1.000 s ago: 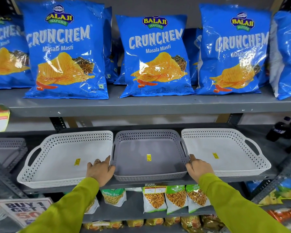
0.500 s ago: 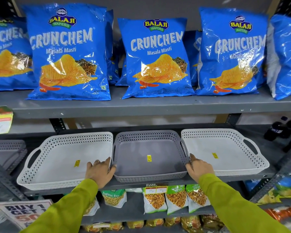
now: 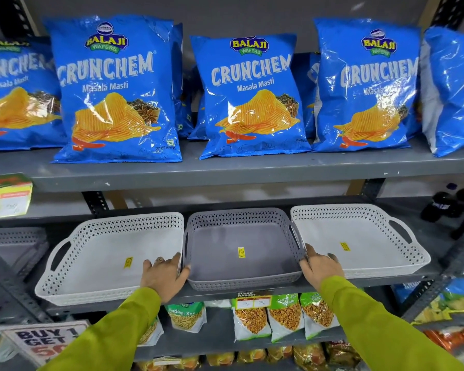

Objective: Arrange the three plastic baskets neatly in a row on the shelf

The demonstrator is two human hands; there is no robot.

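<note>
Three shallow perforated plastic baskets stand side by side on the grey middle shelf [image 3: 220, 297]. The left white basket [image 3: 97, 263] and the right white basket [image 3: 364, 242] flank a grey basket [image 3: 241, 236]. My left hand [image 3: 164, 277] grips the grey basket's left front corner, fingers over the rim where it meets the left white basket. My right hand [image 3: 320, 265] holds the grey basket's right front corner, against the right white basket. The grey basket's front edge sits slightly further back than the left basket's front edge.
Blue crisp bags [image 3: 113, 89] fill the shelf above. Snack packets [image 3: 268, 314] stand on the shelf below. Another grey basket [image 3: 14, 236] lies at far left, dark bottles [image 3: 439, 207] at far right. A promo sign [image 3: 40, 341] leans at bottom left.
Both hands stay on the grey basket's front corners. The view has tilted down slightly; the baskets have barely shifted.
</note>
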